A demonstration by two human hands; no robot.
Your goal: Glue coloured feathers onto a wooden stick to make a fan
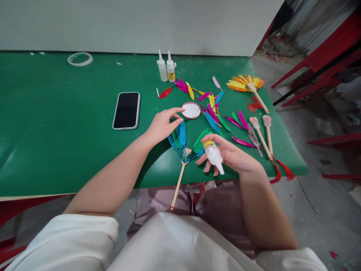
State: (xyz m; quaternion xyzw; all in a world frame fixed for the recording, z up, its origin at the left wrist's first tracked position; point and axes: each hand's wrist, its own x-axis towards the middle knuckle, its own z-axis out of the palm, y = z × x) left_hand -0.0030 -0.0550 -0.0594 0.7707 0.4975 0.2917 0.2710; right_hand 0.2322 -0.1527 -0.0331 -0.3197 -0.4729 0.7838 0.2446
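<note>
My right hand (pixel 232 152) is closed around a white glue bottle (pixel 214 155) with a yellow label, its nozzle tilted down toward me. Beneath and left of it lies a feather fan (pixel 183 164) with blue and green feathers on a wooden stick; the handle juts past the table's near edge. My left hand (pixel 165 126) hovers over the fan's left feathers, its thumb and index finger apart with nothing between them. The index fingertip reaches the rim of a small round disc (pixel 191 110) with a white face and reddish edge; I cannot tell if it touches.
Loose coloured feathers (pixel 213 113) lie scattered beyond and right of the fan. Two more glue bottles (pixel 166 69) stand behind. A yellow-orange feather fan (pixel 248 84) and two tasselled wooden sticks (pixel 262 135) lie right. A phone (pixel 126 110) and tape roll (pixel 80 59) lie left.
</note>
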